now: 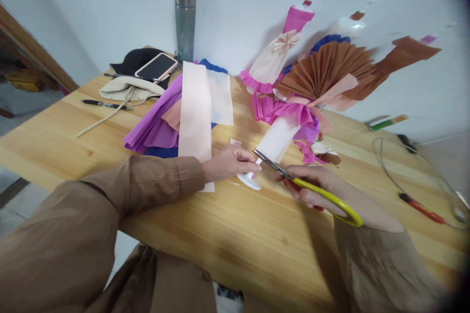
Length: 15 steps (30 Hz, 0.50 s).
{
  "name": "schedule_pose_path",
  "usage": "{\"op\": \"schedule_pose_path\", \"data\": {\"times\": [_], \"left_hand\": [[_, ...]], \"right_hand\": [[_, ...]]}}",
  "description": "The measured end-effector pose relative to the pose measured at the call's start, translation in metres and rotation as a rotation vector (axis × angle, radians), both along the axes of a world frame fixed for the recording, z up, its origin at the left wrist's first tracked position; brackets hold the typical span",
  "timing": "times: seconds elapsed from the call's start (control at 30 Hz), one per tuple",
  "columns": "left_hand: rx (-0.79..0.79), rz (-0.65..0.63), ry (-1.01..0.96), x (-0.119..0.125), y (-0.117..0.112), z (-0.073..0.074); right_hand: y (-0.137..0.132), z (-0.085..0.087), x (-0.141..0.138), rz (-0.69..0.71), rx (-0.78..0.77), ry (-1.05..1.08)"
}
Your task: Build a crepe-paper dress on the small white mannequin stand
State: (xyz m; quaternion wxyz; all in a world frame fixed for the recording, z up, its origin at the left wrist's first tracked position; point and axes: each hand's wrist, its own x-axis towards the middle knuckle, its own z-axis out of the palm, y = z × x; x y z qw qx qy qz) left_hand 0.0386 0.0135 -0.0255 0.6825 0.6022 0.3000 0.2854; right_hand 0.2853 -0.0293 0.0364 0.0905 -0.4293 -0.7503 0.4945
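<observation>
My left hand point(232, 162) is closed, thumb and fingers pinching a narrow white strip point(258, 161). Under its fingers is a flat, curved white piece point(251, 182), which looks like part of a tape roll and is partly hidden. My right hand point(312, 183) grips scissors point(323, 194) with yellow and red handles. Their blades point left and reach the strip just by my left fingertips; whether they touch it I cannot tell. Just beyond the blades, a white paper length point(278, 138) extends from a gathered pink and purple crepe paper piece point(290, 111).
Pale pink paper point(194, 122) and purple paper point(157, 122) lie left. Behind are a steel flask point(185, 19), a phone point(157, 67) and a pen point(106, 104). Paper-dressed figures point(273, 61) and a brown pleated fan point(326, 68) lean on the wall. A red-handled tool point(422, 208) lies right.
</observation>
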Motion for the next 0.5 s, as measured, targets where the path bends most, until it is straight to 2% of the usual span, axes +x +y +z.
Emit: {"op": "schedule_pose_path", "data": {"times": [0.33,0.5], "left_hand": [[0.059,-0.005,-0.002,-0.001,0.002,-0.006],[0.024,0.003,0.017,0.000,0.001,-0.002]], "right_hand": [[-0.002,0.009,-0.004,-0.005,-0.024,-0.013],[-0.010,0.010,-0.010,-0.121,-0.052,0.036]]}}
